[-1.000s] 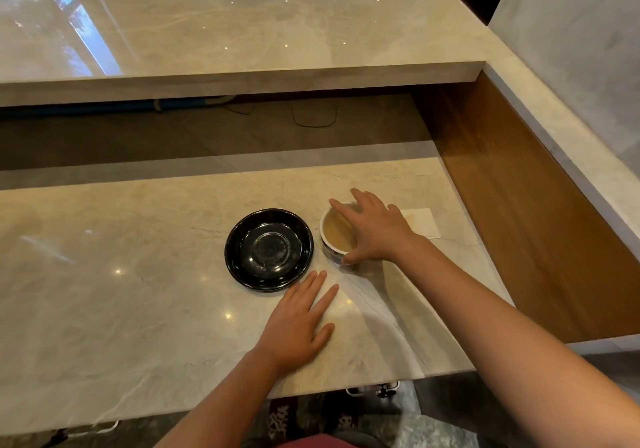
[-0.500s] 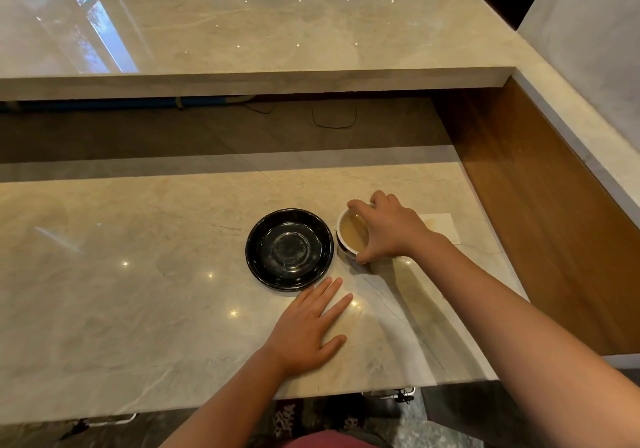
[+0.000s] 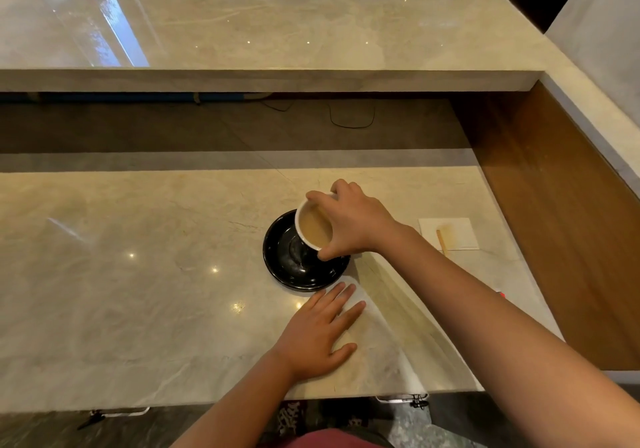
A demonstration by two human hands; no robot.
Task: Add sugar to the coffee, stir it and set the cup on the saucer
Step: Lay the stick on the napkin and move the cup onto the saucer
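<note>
Coffee cup [image 3: 313,227] held by its rim in my right hand [image 3: 356,226], over the black saucer [image 3: 294,267]; contact hidden. Nearer, my left hand [image 3: 320,331] lies flat, fingers spread, by the countertop's [image 3: 138,291] near edge. Farther right, a stirrer [image 3: 442,239] on a napkin [image 3: 457,231].

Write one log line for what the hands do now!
right hand: grips cup over saucer | left hand: flat on counter

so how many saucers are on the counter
1. The black saucer lies on the lower counter, just beyond the flat left hand, partly under the cup gripped by the right hand.
</note>
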